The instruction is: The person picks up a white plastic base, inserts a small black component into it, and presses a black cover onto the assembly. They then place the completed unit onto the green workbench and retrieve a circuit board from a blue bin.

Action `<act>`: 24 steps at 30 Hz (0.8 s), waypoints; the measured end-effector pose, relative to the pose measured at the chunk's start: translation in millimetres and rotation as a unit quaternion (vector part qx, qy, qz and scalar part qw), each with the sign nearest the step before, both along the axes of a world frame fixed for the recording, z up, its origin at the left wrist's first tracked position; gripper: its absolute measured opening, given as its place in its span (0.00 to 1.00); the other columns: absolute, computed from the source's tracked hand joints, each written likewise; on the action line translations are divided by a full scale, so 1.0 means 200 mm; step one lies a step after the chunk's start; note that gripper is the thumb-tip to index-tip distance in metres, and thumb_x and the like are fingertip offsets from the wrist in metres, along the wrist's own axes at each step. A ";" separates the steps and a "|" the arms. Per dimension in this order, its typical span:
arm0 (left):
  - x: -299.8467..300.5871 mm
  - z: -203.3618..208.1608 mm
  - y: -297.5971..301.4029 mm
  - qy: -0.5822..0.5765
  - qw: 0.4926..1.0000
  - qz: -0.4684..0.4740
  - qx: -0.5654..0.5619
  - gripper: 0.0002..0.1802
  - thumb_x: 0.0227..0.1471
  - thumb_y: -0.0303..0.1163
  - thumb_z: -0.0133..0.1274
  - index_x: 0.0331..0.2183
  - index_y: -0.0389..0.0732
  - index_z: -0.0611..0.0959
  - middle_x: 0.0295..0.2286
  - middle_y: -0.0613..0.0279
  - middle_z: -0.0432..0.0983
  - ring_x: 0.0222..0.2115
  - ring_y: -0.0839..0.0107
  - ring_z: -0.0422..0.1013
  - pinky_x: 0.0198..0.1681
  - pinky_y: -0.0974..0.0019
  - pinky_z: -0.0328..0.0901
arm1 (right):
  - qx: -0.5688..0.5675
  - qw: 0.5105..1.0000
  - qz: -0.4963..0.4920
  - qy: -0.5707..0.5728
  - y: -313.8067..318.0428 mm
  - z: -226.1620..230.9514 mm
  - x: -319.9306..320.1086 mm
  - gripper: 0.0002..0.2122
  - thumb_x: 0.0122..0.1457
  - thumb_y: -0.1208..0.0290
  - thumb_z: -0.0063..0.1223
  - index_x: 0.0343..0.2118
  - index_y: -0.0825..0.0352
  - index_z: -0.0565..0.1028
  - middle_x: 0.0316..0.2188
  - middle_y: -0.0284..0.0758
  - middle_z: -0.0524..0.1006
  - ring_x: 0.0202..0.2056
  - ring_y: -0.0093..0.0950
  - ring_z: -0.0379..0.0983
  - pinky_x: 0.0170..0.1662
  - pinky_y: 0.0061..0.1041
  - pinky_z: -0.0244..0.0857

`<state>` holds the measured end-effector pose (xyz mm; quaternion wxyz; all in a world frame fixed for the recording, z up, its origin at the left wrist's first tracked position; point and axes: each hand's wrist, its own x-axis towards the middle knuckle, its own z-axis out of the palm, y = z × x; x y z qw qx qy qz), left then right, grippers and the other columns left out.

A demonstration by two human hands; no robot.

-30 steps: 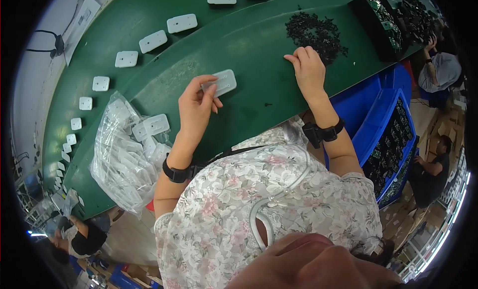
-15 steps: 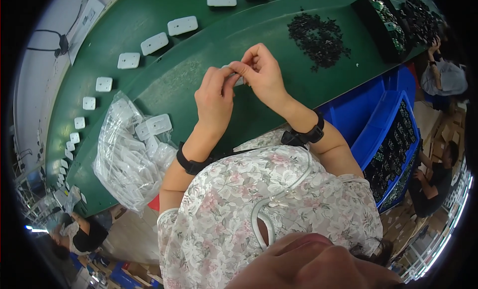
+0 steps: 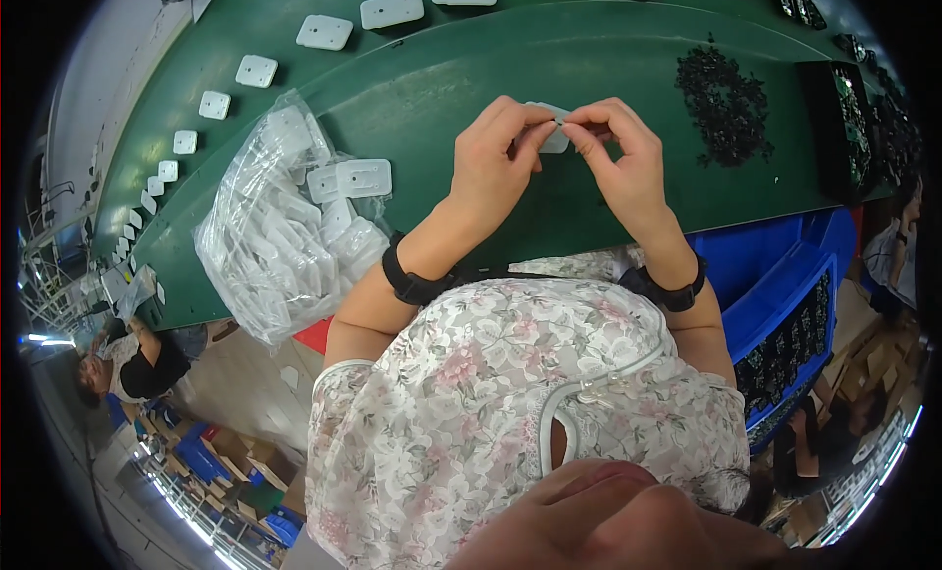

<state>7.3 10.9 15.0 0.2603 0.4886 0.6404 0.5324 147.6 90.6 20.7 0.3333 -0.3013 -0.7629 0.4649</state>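
Note:
My left hand [image 3: 496, 158] and my right hand [image 3: 623, 158] meet above the green table [image 3: 442, 79], both pinching a small white plastic plate [image 3: 551, 129] between fingertips. Each wrist wears a black band. A clear plastic bag [image 3: 280, 227] full of white plates lies to the left of my left forearm, with one white plate [image 3: 361, 178] resting on top of it. A heap of small black parts [image 3: 724, 104] lies on the table to the right of my right hand.
A row of white plates [image 3: 324, 32] runs along the green conveyor belt at the back. Black trays [image 3: 849, 119] stand at the far right. A blue bin [image 3: 785, 295] with dark parts sits below the table's right edge. Another person [image 3: 132, 359] sits lower left.
A second ago my right hand was at the black heap and my left hand on a white plate on the table. Both hands now hold the plate together, lifted.

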 end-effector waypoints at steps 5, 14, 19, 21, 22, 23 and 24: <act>-0.01 -0.01 -0.01 -0.009 1.000 -0.003 -0.013 0.03 0.50 0.20 0.53 0.31 0.34 0.79 0.24 0.63 0.71 0.17 0.79 0.70 0.17 0.76 0.62 | 0.070 0.997 0.002 -0.011 -0.02 0.00 -0.01 0.03 0.52 0.81 0.55 0.30 0.71 0.74 0.25 0.32 0.72 0.25 0.19 0.67 0.28 0.17 0.62; 0.01 -0.03 -0.03 -0.274 0.961 -0.024 -0.021 0.17 0.52 0.16 0.46 0.45 0.31 0.69 0.33 0.53 0.74 0.30 0.71 0.75 0.35 0.71 0.71 | -0.033 0.999 -0.015 -0.009 -0.02 0.00 0.00 0.03 0.52 0.80 0.55 0.30 0.70 0.73 0.25 0.30 0.70 0.25 0.17 0.63 0.28 0.14 0.57; -0.02 -0.05 -0.04 -0.333 0.933 -0.060 -0.121 0.14 0.53 0.20 0.48 0.43 0.27 0.71 0.37 0.52 0.73 0.33 0.70 0.74 0.39 0.71 0.69 | -0.027 0.999 -0.008 -0.016 -0.03 0.00 0.00 0.03 0.51 0.80 0.55 0.29 0.70 0.73 0.24 0.29 0.69 0.24 0.16 0.62 0.27 0.14 0.56; -0.02 -0.05 -0.04 -0.315 0.940 -0.063 -0.114 0.12 0.53 0.21 0.49 0.41 0.27 0.72 0.37 0.53 0.74 0.33 0.71 0.74 0.40 0.71 0.69 | -0.047 0.999 0.008 -0.026 -0.03 0.01 -0.01 0.04 0.50 0.80 0.56 0.29 0.69 0.74 0.24 0.27 0.69 0.24 0.15 0.61 0.27 0.14 0.55; -0.02 -0.06 -0.05 -0.295 0.947 -0.065 -0.106 0.11 0.53 0.21 0.50 0.39 0.28 0.73 0.36 0.54 0.74 0.32 0.71 0.74 0.40 0.71 0.69 | -0.046 0.999 0.008 -0.026 -0.02 0.00 0.00 0.04 0.50 0.80 0.56 0.29 0.69 0.74 0.24 0.27 0.69 0.24 0.15 0.61 0.27 0.14 0.55; -0.01 -0.06 -0.05 -0.296 0.947 -0.066 -0.105 0.11 0.53 0.21 0.50 0.39 0.28 0.73 0.36 0.54 0.74 0.32 0.71 0.74 0.40 0.71 0.69 | -0.069 0.997 0.002 -0.040 -0.02 0.01 0.00 0.04 0.51 0.80 0.56 0.29 0.69 0.74 0.24 0.26 0.69 0.24 0.14 0.61 0.27 0.13 0.55; 0.00 -0.07 -0.05 -0.292 0.952 -0.055 -0.075 0.08 0.52 0.21 0.50 0.36 0.28 0.74 0.34 0.57 0.73 0.31 0.72 0.75 0.37 0.72 0.69 | -0.091 0.994 -0.004 -0.054 -0.02 0.01 0.00 0.03 0.51 0.80 0.56 0.29 0.68 0.74 0.24 0.25 0.70 0.25 0.12 0.61 0.27 0.13 0.56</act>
